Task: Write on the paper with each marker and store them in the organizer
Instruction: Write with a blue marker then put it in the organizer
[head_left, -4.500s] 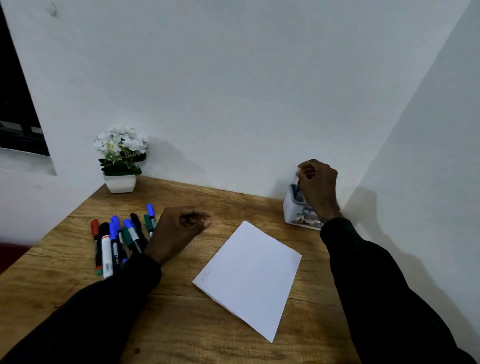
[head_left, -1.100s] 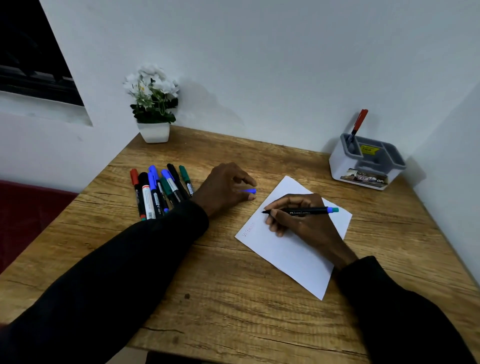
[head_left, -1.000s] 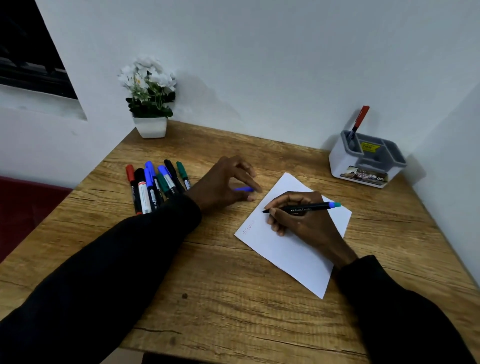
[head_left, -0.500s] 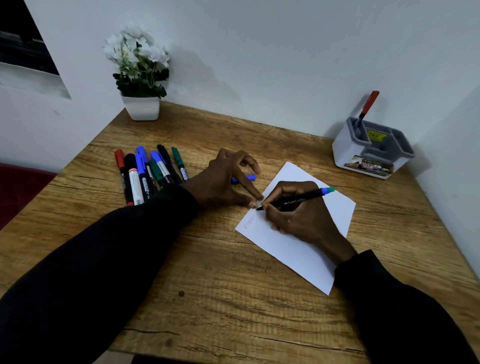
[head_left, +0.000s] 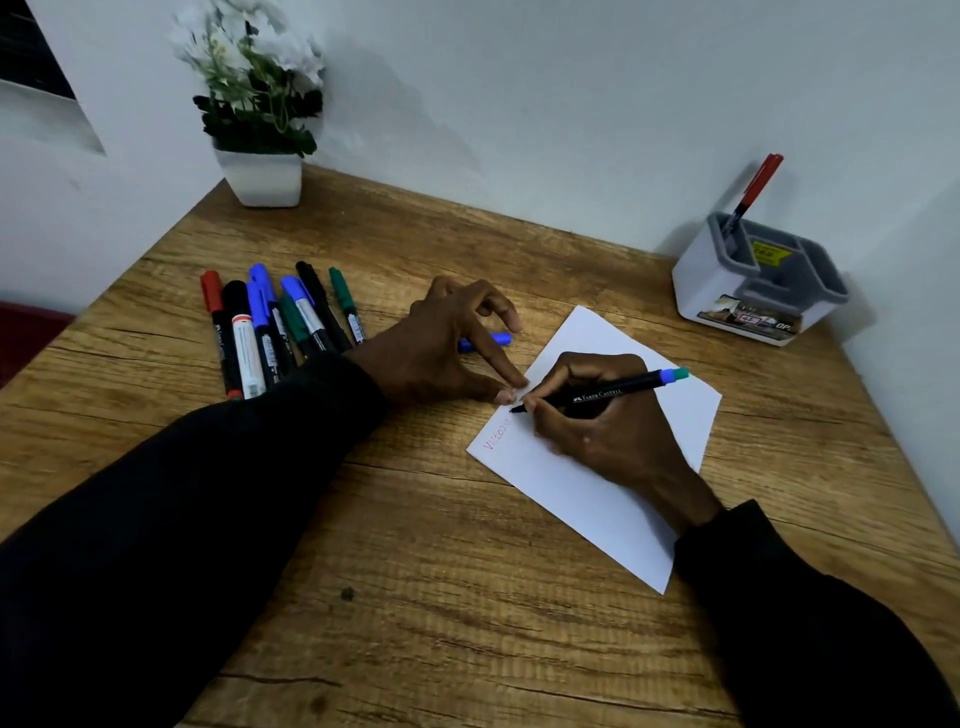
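Observation:
A white paper (head_left: 597, 483) lies on the wooden table, with faint red writing near its left corner. My right hand (head_left: 597, 421) grips a black marker with a blue end (head_left: 618, 388), its tip touching the paper's left edge. My left hand (head_left: 447, 348) has its fingers spread, with thumb and index fingertip pressing the paper's edge beside the marker tip. A blue cap (head_left: 488, 340) lies behind those fingers, partly hidden. Several capped markers (head_left: 275, 327) in red, black, blue and green lie in a row to the left. The grey-and-white organizer (head_left: 727, 291) at the back right holds one red marker (head_left: 753, 189).
A white pot of white flowers (head_left: 260, 176) stands at the table's back left corner. Walls close off the back and right sides. The table's left edge drops off beside the marker row.
My right hand left the organizer, took a black marker and brought its tip to the paper. My left hand moved right onto the paper's edge. The view has tilted down.

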